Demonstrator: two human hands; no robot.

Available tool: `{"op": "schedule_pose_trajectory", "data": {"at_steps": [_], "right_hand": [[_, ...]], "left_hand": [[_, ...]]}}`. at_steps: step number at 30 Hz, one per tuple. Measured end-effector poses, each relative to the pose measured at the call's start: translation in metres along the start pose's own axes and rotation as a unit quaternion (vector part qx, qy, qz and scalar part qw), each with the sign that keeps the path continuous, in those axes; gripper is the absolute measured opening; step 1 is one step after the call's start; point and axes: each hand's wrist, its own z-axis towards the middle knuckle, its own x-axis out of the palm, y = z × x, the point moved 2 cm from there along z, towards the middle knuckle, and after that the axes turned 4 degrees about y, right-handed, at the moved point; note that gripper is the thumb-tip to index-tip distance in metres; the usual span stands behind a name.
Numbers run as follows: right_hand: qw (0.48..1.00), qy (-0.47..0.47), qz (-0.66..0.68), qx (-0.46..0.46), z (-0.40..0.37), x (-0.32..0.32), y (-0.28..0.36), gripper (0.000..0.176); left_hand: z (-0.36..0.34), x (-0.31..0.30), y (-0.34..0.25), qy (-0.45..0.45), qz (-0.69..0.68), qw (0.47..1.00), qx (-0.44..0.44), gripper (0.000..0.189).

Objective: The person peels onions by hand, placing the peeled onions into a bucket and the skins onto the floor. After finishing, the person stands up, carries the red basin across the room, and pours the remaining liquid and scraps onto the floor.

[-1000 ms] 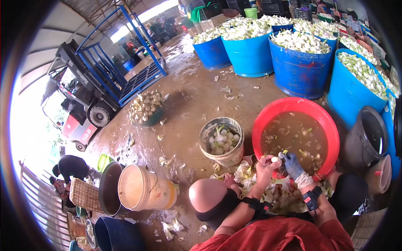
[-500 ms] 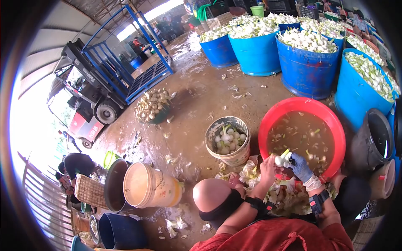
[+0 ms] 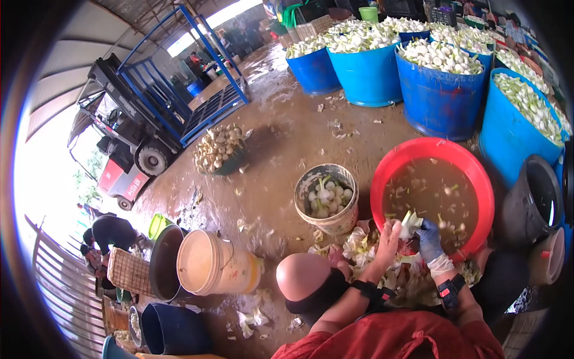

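Left hand (image 3: 389, 237): bare, my fingers closed on the white bulb (image 3: 410, 222).
Right hand (image 3: 429, 236): blue-gloved, my fingertips pinching its leaves.
White bulb place: over the near rim of the red basin (image 3: 478, 179).

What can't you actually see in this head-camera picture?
Head view:
- Red basin bottom: hidden by murky water.
- How the left hand and gloved right hand grip the pale vegetable: too small.
- Dark bin at right: partly cut off by the lens edge.
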Motion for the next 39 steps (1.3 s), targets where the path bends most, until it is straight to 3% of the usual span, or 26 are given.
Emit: {"op": "schedule_pose_trajectory", "data": {"at_steps": [1,2,3,5,6,9,11,14,15,16,18,21,23,26,27,29,31,32,33,35,37,39], "right_hand": [[1.0,-0.003,0.0,0.005,0.007,0.002,-0.002,0.01],[0.992,0.01,-0.112,-0.049,0.004,-0.004,-0.007,0.011],[0.969,0.028,-0.223,-0.101,0.005,-0.009,-0.007,0.012],[0.943,0.004,-0.259,-0.207,0.011,-0.01,-0.007,0.017],[0.94,-0.014,-0.29,-0.177,0.016,-0.014,-0.007,0.015],[0.951,-0.059,-0.268,-0.142,0.011,-0.011,0.019,0.012],[0.977,-0.046,-0.147,-0.151,0.011,-0.008,0.021,0.013],[0.966,-0.059,-0.201,-0.148,0.013,-0.019,0.019,0.011],[0.959,-0.075,-0.237,-0.138,0.014,-0.022,0.018,0.01],[0.979,-0.074,-0.16,-0.099,0.006,-0.016,0.029,0.012],[0.979,-0.077,-0.167,-0.094,0.01,-0.025,0.014,0.012],[0.976,-0.069,-0.177,-0.106,0.004,-0.026,0.011,0.009],[0.993,-0.014,-0.092,-0.066,-0.01,-0.011,0.028,0.011],[0.99,-0.01,-0.114,-0.077,-0.016,-0.015,0.029,0.015],[0.992,0.005,-0.108,-0.069,-0.02,-0.016,0.031,0.017],[0.984,0.013,-0.16,-0.082,-0.028,-0.025,0.032,0.014],[0.883,0.102,-0.419,-0.184,-0.034,-0.036,0.03,0.01],[0.809,0.14,-0.49,-0.293,-0.041,-0.034,0.032,0.008],[0.958,0.133,-0.25,-0.036,-0.044,-0.037,0.019,0.015],[0.886,0.222,-0.396,0.095,-0.048,-0.036,-0.009,0.018],[0.784,0.334,-0.518,-0.074,-0.059,-0.035,-0.055,0.019],[0.783,0.353,-0.508,-0.059,-0.053,-0.034,-0.07,0.016]], "left_hand": [[0.0,0.002,0.002,-0.057,0.104,0.989,0.094,0.046],[0.008,0.001,0.012,-0.129,0.189,0.961,0.158,0.044],[0.004,0.004,0.002,-0.112,0.148,0.977,0.109,0.044],[0.002,0.005,-0.007,-0.084,0.071,0.993,0.052,0.039],[-0.003,0.006,-0.011,-0.045,-0.059,0.996,0.041,0.03],[-0.004,0.003,-0.009,0.057,-0.174,0.983,0.023,0.027],[-0.005,0.005,-0.006,0.031,-0.134,0.99,0.028,0.03],[-0.001,-0.003,-0.006,0.069,-0.154,0.981,0.094,0.037],[0.0,-0.006,-0.004,0.071,-0.158,0.981,0.093,0.037],[-0.003,-0.005,-0.007,0.088,-0.195,0.974,0.067,0.035],[-0.006,0.002,-0.009,0.109,-0.238,0.964,0.04,0.028],[-0.01,0.008,-0.009,0.082,-0.171,0.981,0.038,0.026],[-0.005,-0.002,-0.003,0.065,-0.111,0.992,0.012,0.027],[0.004,-0.015,-0.006,0.016,-0.238,0.97,0.038,0.042],[0.007,-0.021,-0.011,0.066,-0.32,0.943,0.057,0.038],[0.006,-0.025,-0.021,-0.014,-0.384,0.921,0.06,0.038],[0.006,-0.031,-0.024,-0.038,-0.387,0.92,0.046,0.037],[0.006,-0.032,-0.024,-0.055,-0.393,0.917,0.043,0.038],[0.007,-0.033,-0.024,-0.07,-0.398,0.914,0.041,0.038],[0.015,-0.053,-0.011,-0.075,-0.4,0.913,0.037,0.042],[0.038,-0.09,0.005,0.154,-0.465,0.87,0.054,0.049],[0.034,-0.076,-0.045,-0.056,-0.468,0.872,0.13,0.061]]}}
